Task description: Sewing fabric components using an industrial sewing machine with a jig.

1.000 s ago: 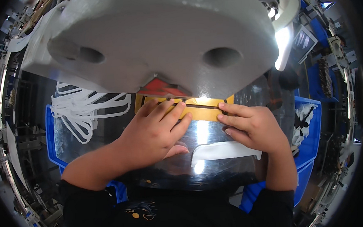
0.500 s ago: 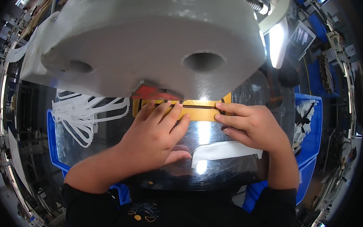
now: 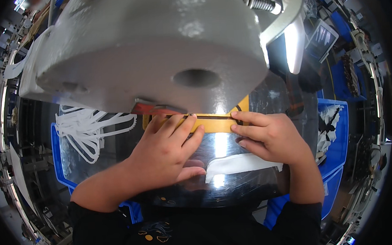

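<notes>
Under the big grey machine head (image 3: pixel 152 58) lies a yellow plate (image 3: pixel 214 125) with a long dark slot along it. My left hand (image 3: pixel 164 148) rests on the plate's left part, fingers stretched out and fingertips by the slot, thumb pointing right below the plate. At the plate's right end, the index and middle fingertips of my right hand (image 3: pixel 272 135) touch it, its fingers apart. The machine head hides the plate's far side. A red guard-like piece (image 3: pixel 157 107) shows at the head's lower edge. Nearer me, a white strip-shaped piece (image 3: pixel 238 163) lies flat on the shiny dark table (image 3: pixel 235 189).
A bundle of white looped strips (image 3: pixel 87 126) lies to the left, above a blue bin (image 3: pixel 58 160). Another blue bin (image 3: pixel 341 143) at the right holds white and black scraps. A bright lamp (image 3: pixel 293 48) and a tablet-like screen (image 3: pixel 322 38) are at the upper right.
My view has shifted slightly, so the machine head appears farther left and lower, covering more of the yellow plate. Both hands keep nearly the same place on the plate.
</notes>
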Tool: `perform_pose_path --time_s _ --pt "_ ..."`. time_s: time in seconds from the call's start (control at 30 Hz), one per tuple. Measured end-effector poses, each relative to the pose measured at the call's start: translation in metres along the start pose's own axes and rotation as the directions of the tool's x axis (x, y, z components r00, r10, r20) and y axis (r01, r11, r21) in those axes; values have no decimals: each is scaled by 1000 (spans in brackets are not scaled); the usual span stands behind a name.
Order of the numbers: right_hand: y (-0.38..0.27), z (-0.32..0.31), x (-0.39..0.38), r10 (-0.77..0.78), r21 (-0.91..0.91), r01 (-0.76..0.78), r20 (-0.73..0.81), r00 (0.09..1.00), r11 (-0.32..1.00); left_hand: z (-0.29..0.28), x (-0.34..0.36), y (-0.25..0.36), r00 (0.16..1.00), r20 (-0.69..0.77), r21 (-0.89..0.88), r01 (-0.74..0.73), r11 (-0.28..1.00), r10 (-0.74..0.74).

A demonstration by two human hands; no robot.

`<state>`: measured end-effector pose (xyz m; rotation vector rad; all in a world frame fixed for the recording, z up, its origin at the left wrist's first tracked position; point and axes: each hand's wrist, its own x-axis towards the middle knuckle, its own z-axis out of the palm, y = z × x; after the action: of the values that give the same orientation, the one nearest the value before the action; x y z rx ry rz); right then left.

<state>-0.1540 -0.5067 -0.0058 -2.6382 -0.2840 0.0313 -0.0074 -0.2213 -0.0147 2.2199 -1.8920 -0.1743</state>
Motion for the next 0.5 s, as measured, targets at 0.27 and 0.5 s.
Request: perform_pose_path --time_s 0.27,0.5 --pt "-4 3 2 -25 -91 19 -58 998 996 10 4 3 1000 -6 -2 -27 1000 27" --pt "-10 -7 -6 29 -210 -31 -12 1000 977 18 1 8 999 2 -12 -46 999 46"
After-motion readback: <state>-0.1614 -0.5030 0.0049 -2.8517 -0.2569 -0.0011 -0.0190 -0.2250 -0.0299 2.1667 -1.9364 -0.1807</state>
